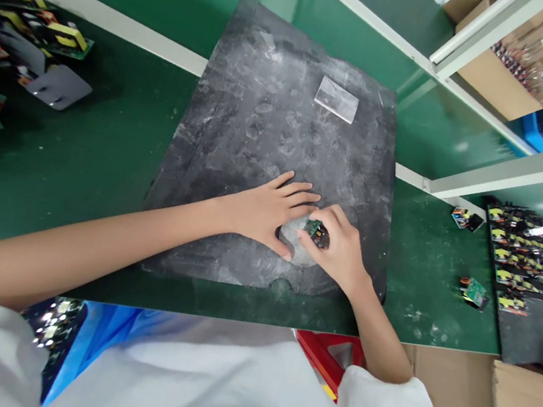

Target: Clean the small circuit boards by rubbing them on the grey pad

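My right hand (340, 246) pinches a small green circuit board (318, 232) with dark and yellowish parts on it. Under the board lies a round grey disc (295, 250) near the front of a worn black mat (240, 139). My left hand (275, 211) rests with fingers spread, its thumb and forefinger around the left side of the disc. The fingers of my right hand partly cover the board, so its full shape is hidden. Farther up the mat is a small clear, flat rectangular piece (336, 98).
Circuit assemblies with grey plates and yellow parts (43, 40) stand at the left. On the right, a black tray (533, 265) carries several rows of assemblies, with two loose boards (474, 292) beside it. A white metal frame (506, 171) borders the green bench (119, 143).
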{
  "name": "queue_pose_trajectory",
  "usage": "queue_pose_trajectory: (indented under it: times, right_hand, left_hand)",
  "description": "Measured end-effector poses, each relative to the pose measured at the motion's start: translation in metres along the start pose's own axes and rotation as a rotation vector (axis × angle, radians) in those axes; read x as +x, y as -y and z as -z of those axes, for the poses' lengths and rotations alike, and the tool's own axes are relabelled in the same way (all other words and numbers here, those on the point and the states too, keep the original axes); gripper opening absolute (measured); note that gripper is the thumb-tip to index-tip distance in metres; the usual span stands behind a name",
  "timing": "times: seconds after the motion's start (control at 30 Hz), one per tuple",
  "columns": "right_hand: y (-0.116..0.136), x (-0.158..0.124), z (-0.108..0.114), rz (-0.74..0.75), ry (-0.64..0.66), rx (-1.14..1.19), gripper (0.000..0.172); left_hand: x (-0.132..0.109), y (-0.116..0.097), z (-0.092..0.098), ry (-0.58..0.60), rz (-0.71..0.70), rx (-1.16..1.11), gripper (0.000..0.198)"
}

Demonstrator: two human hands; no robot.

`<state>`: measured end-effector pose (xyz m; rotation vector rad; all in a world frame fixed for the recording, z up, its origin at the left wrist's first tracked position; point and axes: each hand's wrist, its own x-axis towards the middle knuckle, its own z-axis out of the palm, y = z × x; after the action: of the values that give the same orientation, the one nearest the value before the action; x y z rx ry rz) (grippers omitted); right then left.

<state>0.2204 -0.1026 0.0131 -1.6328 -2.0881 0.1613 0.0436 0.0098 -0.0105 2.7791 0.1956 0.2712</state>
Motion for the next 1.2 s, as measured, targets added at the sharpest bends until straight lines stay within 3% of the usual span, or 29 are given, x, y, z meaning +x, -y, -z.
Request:
queue_pose_trajectory:
  times: [1.2]
  right_hand:
    - [-0.0033, 0.0017, 0.0023, 0.005, 0.04, 0.05, 0.021]
  left_hand:
    - [0.0, -0.0016, 0.0, -0.012, 0.001, -0.019, 0.091]
